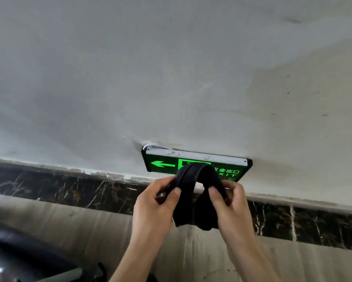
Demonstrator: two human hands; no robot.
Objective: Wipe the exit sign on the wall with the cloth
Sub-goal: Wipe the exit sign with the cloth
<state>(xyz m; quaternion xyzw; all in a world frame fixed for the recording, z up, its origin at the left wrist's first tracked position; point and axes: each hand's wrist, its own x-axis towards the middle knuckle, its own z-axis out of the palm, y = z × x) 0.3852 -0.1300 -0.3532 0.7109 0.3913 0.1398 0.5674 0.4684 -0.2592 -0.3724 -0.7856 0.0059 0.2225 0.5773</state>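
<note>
sign: green exit sign (195, 165) fixed low on the pale wall (130, 78), lit, with a left-pointing arrow (162, 164), a running-figure panel partly hidden, chinese characters and the letters "xit" showing; a light grey strip runs along its top edge
cable: thin white cable (150, 145) loops from the wall into the sign's upper left corner
cloth: black cloth (199, 192), bunched and arched, held up in front of the sign's middle and lower edge; whether it touches the sign face cannot be told; its loose end hangs down between the wrists
left hand: left hand (156, 202) pinches the cloth's left side, thumb in front and fingers curled behind the fabric
right hand: right hand (230, 202) grips the cloth's right side, thumb pressed on the front of the fold
hands together: close to each other, joined only by the cloth stretched between them, both raised just below the sign
skirting: dark marble band (69, 188) with white veins runs along the wall's foot, passing behind the hands
floor: beige tiled floor (79, 224) below the band
lower left: dark blurred object (18, 257) at the frame's corner, not identifiable
</note>
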